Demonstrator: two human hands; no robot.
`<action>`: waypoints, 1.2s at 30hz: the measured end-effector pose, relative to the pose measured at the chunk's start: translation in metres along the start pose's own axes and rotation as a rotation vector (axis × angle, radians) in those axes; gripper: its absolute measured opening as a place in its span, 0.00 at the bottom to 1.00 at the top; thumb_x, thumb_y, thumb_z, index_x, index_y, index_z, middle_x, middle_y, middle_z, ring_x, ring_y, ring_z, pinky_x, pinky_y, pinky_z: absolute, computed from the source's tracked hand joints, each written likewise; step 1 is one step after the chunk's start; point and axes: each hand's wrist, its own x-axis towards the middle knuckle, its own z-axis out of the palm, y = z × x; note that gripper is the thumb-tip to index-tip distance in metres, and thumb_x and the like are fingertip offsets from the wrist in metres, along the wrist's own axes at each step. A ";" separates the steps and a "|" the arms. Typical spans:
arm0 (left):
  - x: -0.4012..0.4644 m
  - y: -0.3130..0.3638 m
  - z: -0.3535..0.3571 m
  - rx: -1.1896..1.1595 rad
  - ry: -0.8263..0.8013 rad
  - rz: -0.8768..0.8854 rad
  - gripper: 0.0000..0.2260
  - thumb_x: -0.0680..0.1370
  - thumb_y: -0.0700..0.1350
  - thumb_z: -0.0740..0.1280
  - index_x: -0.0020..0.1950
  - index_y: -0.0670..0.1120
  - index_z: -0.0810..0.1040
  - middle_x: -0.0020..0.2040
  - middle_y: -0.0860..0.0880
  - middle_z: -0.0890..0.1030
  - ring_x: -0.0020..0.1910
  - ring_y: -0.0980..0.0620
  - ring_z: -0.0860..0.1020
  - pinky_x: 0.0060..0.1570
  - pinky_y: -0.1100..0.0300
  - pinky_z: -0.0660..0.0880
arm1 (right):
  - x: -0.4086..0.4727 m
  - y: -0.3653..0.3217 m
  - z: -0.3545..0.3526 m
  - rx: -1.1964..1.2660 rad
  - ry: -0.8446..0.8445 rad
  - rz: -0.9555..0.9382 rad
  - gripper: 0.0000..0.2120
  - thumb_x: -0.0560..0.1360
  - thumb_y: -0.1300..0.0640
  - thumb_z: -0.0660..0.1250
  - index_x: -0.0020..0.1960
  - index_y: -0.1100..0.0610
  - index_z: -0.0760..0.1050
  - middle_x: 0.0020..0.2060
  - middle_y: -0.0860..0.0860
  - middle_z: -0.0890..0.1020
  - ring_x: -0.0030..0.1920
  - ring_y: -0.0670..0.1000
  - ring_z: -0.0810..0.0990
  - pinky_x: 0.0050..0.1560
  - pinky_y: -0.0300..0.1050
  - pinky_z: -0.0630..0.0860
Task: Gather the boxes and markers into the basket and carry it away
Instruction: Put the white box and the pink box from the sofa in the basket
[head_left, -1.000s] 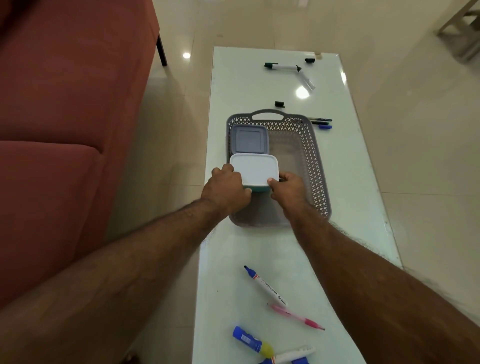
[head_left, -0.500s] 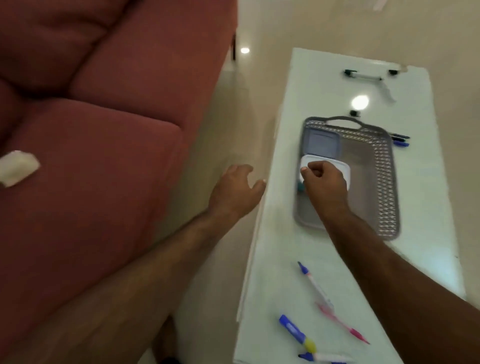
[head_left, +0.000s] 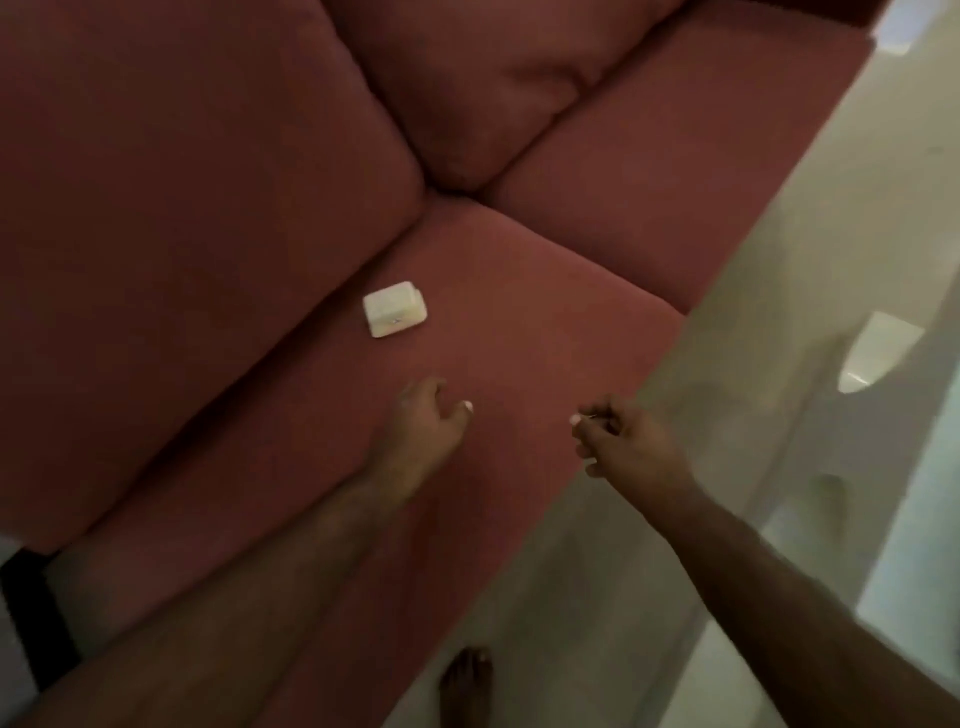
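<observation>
Both hands have left the basket: half a second ago the right one sat on the white-lidded box in it, now the view has swung off the tabletop and onto the red sofa (head_left: 519, 322), and basket, markers and the two packed boxes are all out of frame.

Landmark = sofa. It fills most of the frame: two back cushions up top, seat cushions below, seams meeting just above centre. Pale tiled floor (head_left: 597, 597) runs along the sofa's right front edge. Beyond that floor strip, at the far right, a pale glossy edge that is probably the tabletop (head_left: 924, 467); too blurred to be sure.

Left forearm crosses the sofa's front edge from lower left. Left hand (head_left: 423, 426) hovers over the near seat cushion, fingers loosely spread, thumb out, holding nothing.

Right hand (head_left: 621, 439) hangs at the sofa's front edge, half over cushion, half over floor. Fingers curled in, thumb tip against the index; motion blur, so can't tell whether anything is pinched there.

One bare foot (head_left: 465, 680) on the floor just off the sofa's front edge, bottom of frame.

Small white box (head_left: 395, 309) lies on the seat cushion, close to the seam with the next cushion to the left, lid up, slightly skewed. It's beyond the left hand, apart from it, nothing touching it.
</observation>
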 end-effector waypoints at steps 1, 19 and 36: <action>0.016 -0.012 -0.011 0.027 0.035 -0.007 0.22 0.75 0.54 0.69 0.65 0.44 0.75 0.62 0.44 0.77 0.61 0.43 0.75 0.62 0.52 0.72 | 0.013 -0.008 0.019 -0.020 -0.017 -0.002 0.03 0.76 0.53 0.70 0.45 0.50 0.76 0.37 0.51 0.81 0.39 0.54 0.82 0.46 0.62 0.81; 0.169 -0.066 -0.054 -0.064 0.009 -0.109 0.18 0.78 0.52 0.65 0.64 0.45 0.75 0.61 0.44 0.80 0.59 0.43 0.78 0.53 0.56 0.72 | 0.155 -0.116 0.203 -0.205 -0.075 -0.078 0.24 0.78 0.46 0.64 0.71 0.55 0.69 0.64 0.55 0.79 0.65 0.58 0.76 0.65 0.51 0.73; 0.061 0.093 -0.003 -0.186 -0.015 0.231 0.21 0.76 0.51 0.67 0.68 0.47 0.72 0.64 0.46 0.73 0.60 0.46 0.76 0.59 0.50 0.74 | 0.073 -0.066 0.052 0.043 0.487 -0.061 0.22 0.74 0.40 0.61 0.56 0.54 0.80 0.51 0.54 0.80 0.50 0.54 0.81 0.55 0.55 0.79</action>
